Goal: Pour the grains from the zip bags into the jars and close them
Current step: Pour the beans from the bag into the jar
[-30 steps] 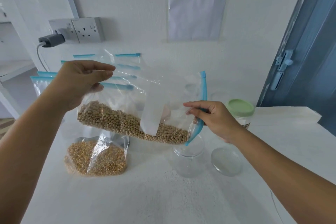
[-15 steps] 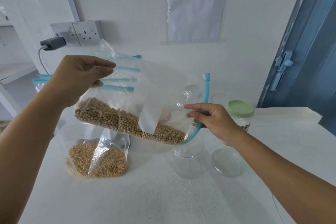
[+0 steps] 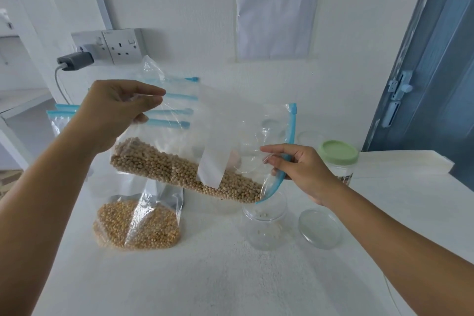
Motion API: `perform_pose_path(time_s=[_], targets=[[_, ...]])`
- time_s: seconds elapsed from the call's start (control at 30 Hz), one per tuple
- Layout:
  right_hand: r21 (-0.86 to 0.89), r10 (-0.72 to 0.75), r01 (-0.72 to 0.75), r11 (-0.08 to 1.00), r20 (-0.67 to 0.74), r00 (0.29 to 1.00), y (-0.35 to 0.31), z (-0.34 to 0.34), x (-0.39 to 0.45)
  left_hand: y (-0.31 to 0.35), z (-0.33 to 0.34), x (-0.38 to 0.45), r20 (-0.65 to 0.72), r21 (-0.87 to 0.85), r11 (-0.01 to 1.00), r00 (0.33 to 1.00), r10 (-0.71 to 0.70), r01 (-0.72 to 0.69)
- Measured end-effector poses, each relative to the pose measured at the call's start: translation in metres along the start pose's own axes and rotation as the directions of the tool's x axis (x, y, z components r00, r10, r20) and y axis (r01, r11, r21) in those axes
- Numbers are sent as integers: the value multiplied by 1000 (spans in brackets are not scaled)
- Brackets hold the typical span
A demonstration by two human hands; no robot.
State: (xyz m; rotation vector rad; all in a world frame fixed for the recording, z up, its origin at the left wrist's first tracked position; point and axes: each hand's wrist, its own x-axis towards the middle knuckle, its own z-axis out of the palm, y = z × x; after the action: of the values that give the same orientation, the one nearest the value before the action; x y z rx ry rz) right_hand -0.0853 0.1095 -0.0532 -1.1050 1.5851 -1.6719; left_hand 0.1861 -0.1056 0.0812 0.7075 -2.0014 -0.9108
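My left hand (image 3: 115, 113) pinches the bag's (image 3: 195, 161) bottom corner while my right hand (image 3: 298, 169) grips its blue zip (image 3: 288, 151), tilting the soybeans (image 3: 179, 172) toward the open jar (image 3: 265, 226) on the table (image 3: 230, 277).

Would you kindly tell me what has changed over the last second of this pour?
The left hand has raised the soybean bag at its bottom end, tilting it more steeply, and a few beans have now dropped into the open jar. The right hand keeps its grip on the blue zip edge; the corn bag and loose lid stayed put.
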Motion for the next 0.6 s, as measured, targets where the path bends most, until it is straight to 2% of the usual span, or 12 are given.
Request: perform_pose_path(time_s=[0.6], targets=[[15, -14, 14, 1000, -22, 1000, -5, 6, -3, 2, 3, -7, -20, 17, 1000, 1000, 1, -1]])
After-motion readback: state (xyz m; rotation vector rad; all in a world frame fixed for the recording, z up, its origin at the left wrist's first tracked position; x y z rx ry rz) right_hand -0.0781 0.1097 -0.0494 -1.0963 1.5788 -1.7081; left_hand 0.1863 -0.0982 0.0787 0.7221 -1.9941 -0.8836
